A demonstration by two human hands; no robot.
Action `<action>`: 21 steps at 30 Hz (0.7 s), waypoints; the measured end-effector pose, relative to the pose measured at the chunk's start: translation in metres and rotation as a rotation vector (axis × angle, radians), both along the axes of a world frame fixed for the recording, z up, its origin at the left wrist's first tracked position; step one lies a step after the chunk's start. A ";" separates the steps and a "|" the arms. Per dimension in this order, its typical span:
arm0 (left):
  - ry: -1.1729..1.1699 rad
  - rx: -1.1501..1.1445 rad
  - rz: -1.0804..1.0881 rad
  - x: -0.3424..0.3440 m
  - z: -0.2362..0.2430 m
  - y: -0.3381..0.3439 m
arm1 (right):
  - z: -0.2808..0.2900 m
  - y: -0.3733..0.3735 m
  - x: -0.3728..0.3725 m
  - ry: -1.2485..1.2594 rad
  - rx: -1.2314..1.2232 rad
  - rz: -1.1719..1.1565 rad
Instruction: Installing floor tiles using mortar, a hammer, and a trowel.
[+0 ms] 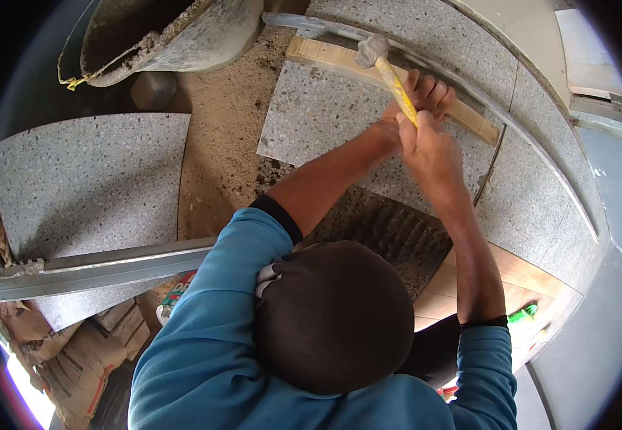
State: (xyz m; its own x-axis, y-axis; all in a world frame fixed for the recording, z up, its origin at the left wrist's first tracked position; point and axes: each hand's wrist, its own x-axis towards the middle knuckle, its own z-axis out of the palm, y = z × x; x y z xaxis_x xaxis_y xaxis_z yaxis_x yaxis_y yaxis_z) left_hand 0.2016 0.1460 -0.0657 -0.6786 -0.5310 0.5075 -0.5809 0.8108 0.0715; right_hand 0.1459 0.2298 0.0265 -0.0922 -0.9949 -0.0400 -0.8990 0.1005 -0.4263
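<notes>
My right hand (429, 147) is closed around the yellow handle of a hammer (400, 93). The hammer's grey, crusted head is raised over a long wooden bar (332, 61). Under it, partly covered by the right hand and the handle, my left hand (431, 95) lies across the bar with its fingers bent over the far edge. The bar rests on a grey speckled tile (311, 107). Both arms wear blue sleeves with black cuffs. A dark rounded shape (332, 315) between them hides part of the floor; I cannot tell what it is.
A mortar-crusted bucket (217, 39) stands at the far left on sandy ground (217, 143). Another speckled tile (96, 179) lies left, with a metal bar (110, 269) across it. A thin metal strip (511, 122) curves along the right. Paper bags (81, 365) lie lower left.
</notes>
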 end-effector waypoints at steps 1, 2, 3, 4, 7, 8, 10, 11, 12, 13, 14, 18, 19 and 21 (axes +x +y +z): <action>-0.002 0.007 -0.002 0.000 -0.001 0.002 | 0.000 0.002 0.001 0.008 -0.022 -0.013; 0.031 0.021 0.002 -0.001 -0.001 -0.001 | 0.000 0.001 0.001 -0.024 0.011 0.011; 0.093 0.040 0.018 -0.001 -0.002 0.002 | 0.000 0.003 0.002 0.010 -0.023 0.007; 0.067 0.065 0.003 -0.001 -0.003 0.005 | 0.000 0.004 0.002 0.037 0.021 0.000; 0.054 -0.040 0.037 -0.003 -0.006 0.002 | -0.001 0.003 0.001 0.089 -0.070 0.054; 0.056 -0.021 0.037 -0.005 -0.008 0.004 | -0.002 0.005 0.000 0.070 -0.027 0.061; 0.057 0.003 0.047 -0.003 -0.010 0.004 | -0.003 0.006 0.002 -0.009 -0.059 0.000; 0.094 -0.040 0.041 -0.003 -0.011 0.004 | -0.004 0.007 0.002 -0.011 -0.066 -0.002; 0.126 -0.082 0.038 -0.003 -0.011 0.003 | -0.004 0.008 0.003 0.038 -0.022 -0.001; 0.125 -0.070 0.041 -0.004 -0.011 0.003 | -0.005 0.007 0.004 0.074 -0.016 0.029; 0.125 -0.073 0.039 -0.005 -0.011 0.003 | -0.005 0.008 0.004 0.085 0.011 0.004; 0.066 -0.043 0.066 -0.006 -0.010 0.004 | -0.006 0.011 0.010 0.056 0.009 -0.006; 0.105 -0.032 0.042 -0.005 -0.010 0.002 | -0.006 0.012 0.011 0.063 0.083 -0.013; 0.115 -0.074 0.068 -0.004 -0.009 0.000 | -0.006 0.012 0.012 0.063 -0.003 -0.005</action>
State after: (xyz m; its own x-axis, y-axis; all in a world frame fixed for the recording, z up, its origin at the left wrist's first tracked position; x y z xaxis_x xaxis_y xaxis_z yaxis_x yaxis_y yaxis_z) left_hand 0.1980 0.1456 -0.0746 -0.5775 -0.5319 0.6194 -0.6257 0.7757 0.0827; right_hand 0.1583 0.2418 0.0206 -0.0991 -0.9946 -0.0310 -0.9236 0.1036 -0.3692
